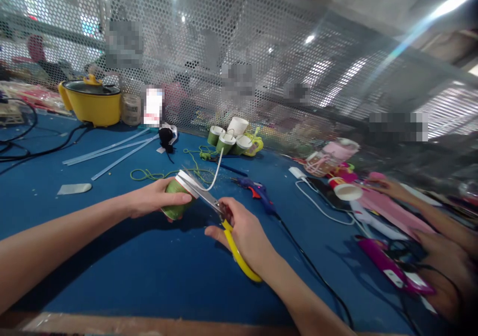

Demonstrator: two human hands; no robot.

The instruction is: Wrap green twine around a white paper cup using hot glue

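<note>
My left hand [151, 196] is wrapped round a small cup [175, 201] covered in green yarn, tilted, with a white rim. My right hand [248, 231] grips scissors [239, 259] with yellow handles. Their blades lie at the cup's white rim, and a thin white strip [217, 171] curls up from there. Whether the blades are fully closed I cannot tell. Behind the cup, loose green yarn [144, 175] trails over the blue table. Just beyond my right hand lies a blue glue gun [261, 194] with a red trigger.
Green-wrapped cups [226, 143] stand together at the back. Clear glue sticks [108, 149], a yellow electric pot [95, 104] and a lit phone [153, 106] are at left. On the right, another person's hand [390, 189] is near pink material, a white cable and a magenta object [392, 266].
</note>
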